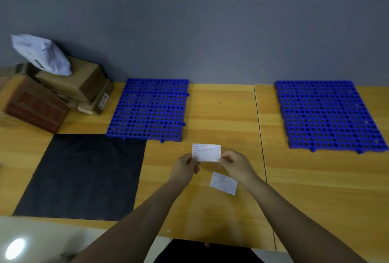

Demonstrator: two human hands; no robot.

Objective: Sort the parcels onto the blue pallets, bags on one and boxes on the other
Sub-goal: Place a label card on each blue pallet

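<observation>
The parcels sit piled at the far left of the tabletop [221, 216]: a white bag [42, 54] on top of the brown boxes [80, 81], with a red-printed box [31, 104] in front. We count one bag and at least three boxes; the pile hides part of itself, so we cannot give a firm number. Neither of the two blue pallets, the left pallet [147, 111] and the right pallet [328, 115], carries anything, so sorting is not yet begun.

Our left hand [185, 168] and right hand [235, 166] each pinch an end of one paper slip [207, 152], grip narrow on its edges. A second slip [223, 183] lies flat just below it. One black mat [84, 174] lies near the left pallet.

We judge the risks so: the bag may slide off when a box under it is pulled, and the slips may get mixed up or fall if we reach for parcels with a slip in hand.
</observation>
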